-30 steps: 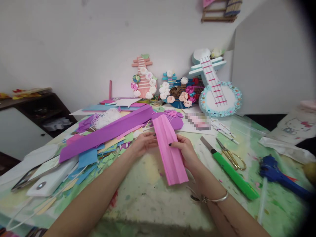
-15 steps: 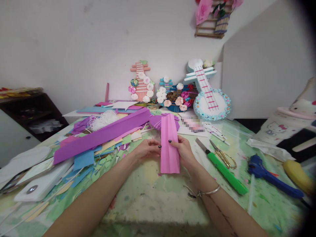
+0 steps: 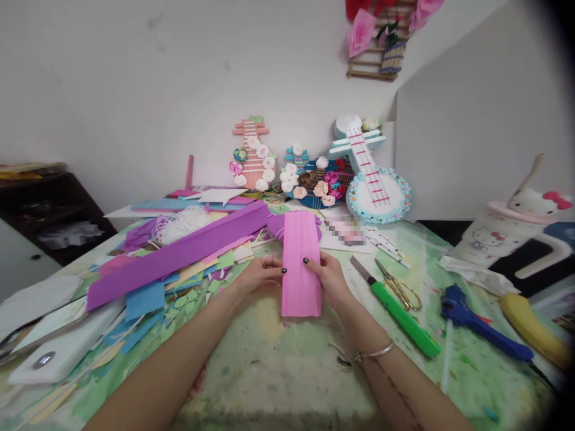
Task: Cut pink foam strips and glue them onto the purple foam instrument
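A pink strip of crepe paper (image 3: 300, 281) stands upright between my hands, its lower end just above the table. My right hand (image 3: 331, 278) grips its right edge, thumb across the front and fingers behind. At the left edge, my left hand (image 3: 260, 276) pinches the paper with the thumb, its other fingers partly hidden behind. Behind the strip lies a purple lute-shaped piece (image 3: 276, 226) with white strings, partly covered. A long purple crepe paper strip (image 3: 179, 254) lies to the left over paper scraps.
Right of my hands lie a green utility knife (image 3: 404, 317) with its blade out, gold scissors (image 3: 401, 287) and a blue glue gun (image 3: 476, 320). Decorated lute models (image 3: 380, 194) lean on the wall. A white phone (image 3: 67, 344) and white string (image 3: 179, 224) are at left.
The pink crepe paper looks wider and flatter between my hands than before. The whole view has shifted slightly, with table things appearing further left.
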### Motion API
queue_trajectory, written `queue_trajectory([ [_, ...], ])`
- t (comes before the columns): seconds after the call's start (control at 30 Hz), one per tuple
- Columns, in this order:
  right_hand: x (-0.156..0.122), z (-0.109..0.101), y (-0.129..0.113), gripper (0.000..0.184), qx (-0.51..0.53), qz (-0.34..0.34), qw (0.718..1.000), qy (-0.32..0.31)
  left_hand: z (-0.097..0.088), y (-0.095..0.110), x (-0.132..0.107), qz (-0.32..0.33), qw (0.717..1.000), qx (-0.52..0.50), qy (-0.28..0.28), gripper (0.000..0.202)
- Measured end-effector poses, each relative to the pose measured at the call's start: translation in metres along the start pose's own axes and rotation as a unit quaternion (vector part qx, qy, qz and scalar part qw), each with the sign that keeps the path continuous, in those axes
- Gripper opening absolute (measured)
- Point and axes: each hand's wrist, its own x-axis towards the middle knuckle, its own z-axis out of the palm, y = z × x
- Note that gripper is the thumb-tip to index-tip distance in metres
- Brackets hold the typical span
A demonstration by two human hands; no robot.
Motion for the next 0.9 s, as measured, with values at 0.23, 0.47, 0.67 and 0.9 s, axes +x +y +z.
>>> queue_trajectory([
  [0.23,-0.002,-0.003,-0.008,0.032,0.026,0.030,0.999,0.006,0.021,-0.009,-0.009,-0.025,0.999,0.037,0.009,0.033],
  [0.47,-0.002,-0.003,-0.016,0.036,0.084,0.066,0.994,-0.011,0.010,-0.011,0.000,-0.013,0.997,-0.038,0.062,0.031],
  [0.67,-0.001,-0.003,-0.014,0.034,0.058,0.055,0.997,-0.018,0.006,-0.010,0.001,-0.009,0.998,-0.025,0.063,0.029],
  [0.9,-0.005,-0.001,-0.012,0.035,0.074,0.062,0.994,-0.046,0.006,-0.019,0.006,0.031,0.997,-0.010,0.072,0.025],
])
